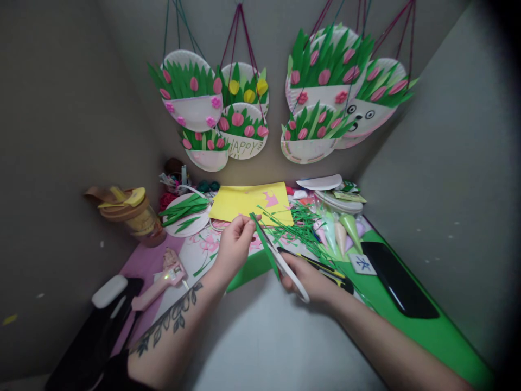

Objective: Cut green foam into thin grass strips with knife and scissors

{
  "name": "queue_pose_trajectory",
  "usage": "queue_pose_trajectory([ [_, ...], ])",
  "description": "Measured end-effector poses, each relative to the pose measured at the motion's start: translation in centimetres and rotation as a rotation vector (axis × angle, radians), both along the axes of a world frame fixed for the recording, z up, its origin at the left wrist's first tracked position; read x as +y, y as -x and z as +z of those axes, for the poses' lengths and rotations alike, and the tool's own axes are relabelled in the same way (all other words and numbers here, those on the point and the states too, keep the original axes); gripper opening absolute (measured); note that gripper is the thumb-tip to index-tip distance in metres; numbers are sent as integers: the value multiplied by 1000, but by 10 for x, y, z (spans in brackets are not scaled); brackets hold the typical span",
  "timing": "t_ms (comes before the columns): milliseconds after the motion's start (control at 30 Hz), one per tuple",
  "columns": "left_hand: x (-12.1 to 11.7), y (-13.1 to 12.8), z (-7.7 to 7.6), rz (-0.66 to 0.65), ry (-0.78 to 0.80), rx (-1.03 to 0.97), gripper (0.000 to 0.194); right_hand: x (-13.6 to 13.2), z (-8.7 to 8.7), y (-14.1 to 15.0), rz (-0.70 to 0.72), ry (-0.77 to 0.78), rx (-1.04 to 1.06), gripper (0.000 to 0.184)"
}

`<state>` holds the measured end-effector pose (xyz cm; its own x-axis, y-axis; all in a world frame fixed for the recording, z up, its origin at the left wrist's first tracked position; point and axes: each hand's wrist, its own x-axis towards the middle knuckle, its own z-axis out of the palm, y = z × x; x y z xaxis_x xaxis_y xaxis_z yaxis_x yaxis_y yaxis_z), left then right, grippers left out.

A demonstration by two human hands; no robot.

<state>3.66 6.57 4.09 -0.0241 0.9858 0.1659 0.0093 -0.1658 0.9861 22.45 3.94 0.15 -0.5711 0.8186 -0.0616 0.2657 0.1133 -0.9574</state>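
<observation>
My left hand (234, 244) pinches the top end of a narrow green paper strip (264, 244) between thumb and fingers. My right hand (309, 279) grips white-handled scissors (287, 266), whose blades run along the strip's lower part. Both hands hover above the desk's near edge, over a green paper sheet (248, 269). A pile of thin green paper cuttings (299, 228) lies just behind the scissors. A yellow paper sheet (250, 202) lies beyond the hands.
A pink glue gun (163, 279) lies at the left. A paper plate with green leaf shapes (185, 213) and a lidded cup (134, 214) stand at back left. Paper-plate flower baskets (321, 92) hang on the wall. A black pad (396, 279) lies on the right.
</observation>
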Motion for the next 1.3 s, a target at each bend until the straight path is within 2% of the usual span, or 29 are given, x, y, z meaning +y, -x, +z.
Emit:
queue_pose_trajectory([
  [200, 2, 2, -3, -7, 5, 23, 24, 0, 2, 0, -39, 78, -8, 19],
  [367, 4, 4, -1, -30, 8, 39, 25, 2, 2, -1, -48, 163, -18, 20],
  [567, 4, 6, 5, -33, 22, 59, 24, 4, 9, -3, -46, 140, -40, 20],
  [733, 4, 6, 7, -41, 24, 72, 24, 5, 5, -6, -33, 219, -10, 21],
  [1167, 6, 9, 7, -57, 24, 95, 25, 11, -11, -13, -11, 141, 7, 19],
  [1233, 7, 10, 7, -43, 27, 88, 24, 12, -9, -13, -37, 93, 13, 20],
  [1300, 8, 11, 8, -29, 29, 64, 24, 15, -3, -17, -124, 24, -5, 22],
])
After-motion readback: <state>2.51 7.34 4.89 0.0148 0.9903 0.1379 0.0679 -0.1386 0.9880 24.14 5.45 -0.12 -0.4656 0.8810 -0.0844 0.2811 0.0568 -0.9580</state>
